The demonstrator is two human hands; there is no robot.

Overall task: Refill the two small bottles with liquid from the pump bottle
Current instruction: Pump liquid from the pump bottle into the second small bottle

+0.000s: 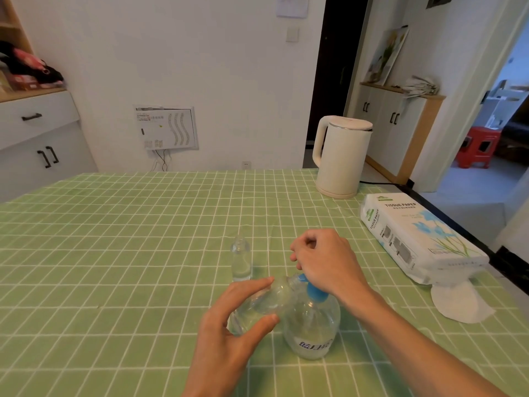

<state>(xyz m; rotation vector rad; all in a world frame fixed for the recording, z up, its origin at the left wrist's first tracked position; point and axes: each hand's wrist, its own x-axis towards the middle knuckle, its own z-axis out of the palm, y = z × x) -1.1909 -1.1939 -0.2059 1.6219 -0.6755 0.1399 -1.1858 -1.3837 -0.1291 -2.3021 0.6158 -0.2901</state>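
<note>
Pressing on top of the pump bottle (pixel 312 328) with the right grip (pixel 323 262), close to the near edge of the tabletop (pixel 114 253). Covering most of the blue pump head (pixel 313 292) with the palm, so cannot tell whether the curled fingers are closing around it or only lying above it. Clamping the left grip (pixel 229 328) on the held small bottle (pixel 266 302), thumb on one side and fingers on the other, tilting its mouth toward the spout. Hiding the meeting place of mouth and spout under the right wrist; not making out the liquid level through the clear plastic.

Counting two small bottles: that one, and the standing small bottle (pixel 241 262), upright on the tabletop just beyond the left grip, its top hard to make out. Counting also one pump bottle, one white kettle (pixel 340 159), one tissue pack (pixel 415 239) and one loose tissue (pixel 461 303) lying against the pack, all at the right, well apart from the bottles.

Working over a green cloth (pixel 143 325) with a white grid. Facing a white wall, white cabinets with black handles at both sides, a dark doorway and a red stool (pixel 478 150) in the next room.
</note>
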